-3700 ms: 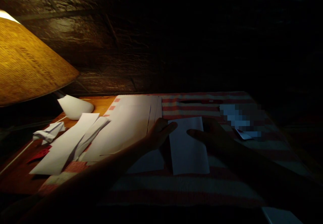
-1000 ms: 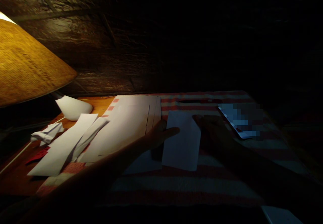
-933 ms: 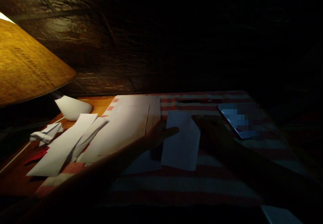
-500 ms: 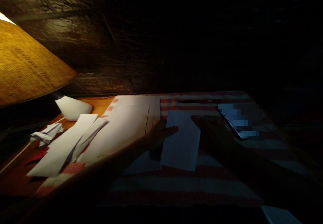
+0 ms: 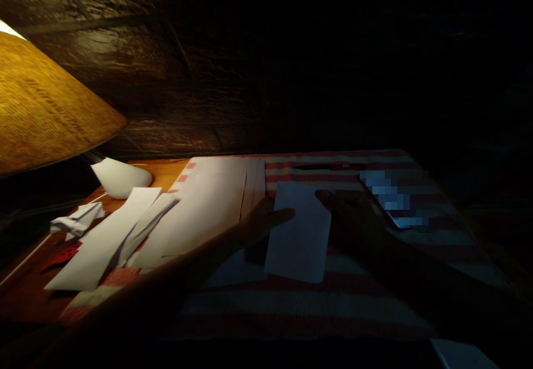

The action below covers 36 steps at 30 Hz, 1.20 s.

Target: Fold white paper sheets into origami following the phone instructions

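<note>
A folded white sheet of paper (image 5: 297,236) lies on a red-and-white striped cloth (image 5: 300,302) in dim light. My left hand (image 5: 262,222) rests at the sheet's left edge, with its thumb lying on the paper and its fingers under or behind the edge. My right hand (image 5: 352,213) sits at the sheet's upper right corner, a fingertip touching the top edge. The right hand is in deep shadow and its fingers are hard to make out.
A lit lamp shade (image 5: 45,114) hangs at the left over its white base (image 5: 120,177). Large white sheets (image 5: 208,208), cut strips (image 5: 104,236) and a crumpled scrap (image 5: 77,219) lie left of my hands. A phone (image 5: 393,197) lies to the right, a dark pen (image 5: 328,166) behind.
Since 3.7 s ago the folded sheet has turned and shifted up and left, and my right hand has gone from its middle to its top right corner. In the last second almost nothing moves.
</note>
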Each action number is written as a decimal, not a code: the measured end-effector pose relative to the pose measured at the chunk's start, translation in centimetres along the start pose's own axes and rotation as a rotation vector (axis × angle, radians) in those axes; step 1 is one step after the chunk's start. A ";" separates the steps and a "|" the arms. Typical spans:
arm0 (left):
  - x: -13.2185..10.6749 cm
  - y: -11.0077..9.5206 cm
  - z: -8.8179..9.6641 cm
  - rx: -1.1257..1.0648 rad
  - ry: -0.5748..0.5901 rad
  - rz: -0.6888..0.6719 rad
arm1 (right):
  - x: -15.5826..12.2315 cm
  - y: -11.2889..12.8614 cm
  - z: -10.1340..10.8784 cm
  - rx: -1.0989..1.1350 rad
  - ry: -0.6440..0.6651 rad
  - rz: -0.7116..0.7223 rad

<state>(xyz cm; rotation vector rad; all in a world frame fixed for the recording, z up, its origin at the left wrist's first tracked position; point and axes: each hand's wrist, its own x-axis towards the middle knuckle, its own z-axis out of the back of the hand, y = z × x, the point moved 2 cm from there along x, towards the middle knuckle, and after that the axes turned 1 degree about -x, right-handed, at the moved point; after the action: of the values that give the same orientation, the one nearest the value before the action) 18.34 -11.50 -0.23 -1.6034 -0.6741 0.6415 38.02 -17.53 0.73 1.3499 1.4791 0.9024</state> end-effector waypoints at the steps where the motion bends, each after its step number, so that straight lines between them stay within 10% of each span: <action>1: 0.0 0.0 0.1 0.007 0.004 -0.001 | 0.0 0.0 0.0 0.001 0.003 -0.001; 36: 0.2 0.2 -0.3 -0.063 -0.147 -0.074 | -0.2 -0.2 -0.1 -0.107 -0.001 -0.057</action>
<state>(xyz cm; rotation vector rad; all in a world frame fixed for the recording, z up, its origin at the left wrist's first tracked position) 18.67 -11.56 -0.45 -1.5924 -0.8655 0.6939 37.86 -17.76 0.65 1.2241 1.4414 0.9309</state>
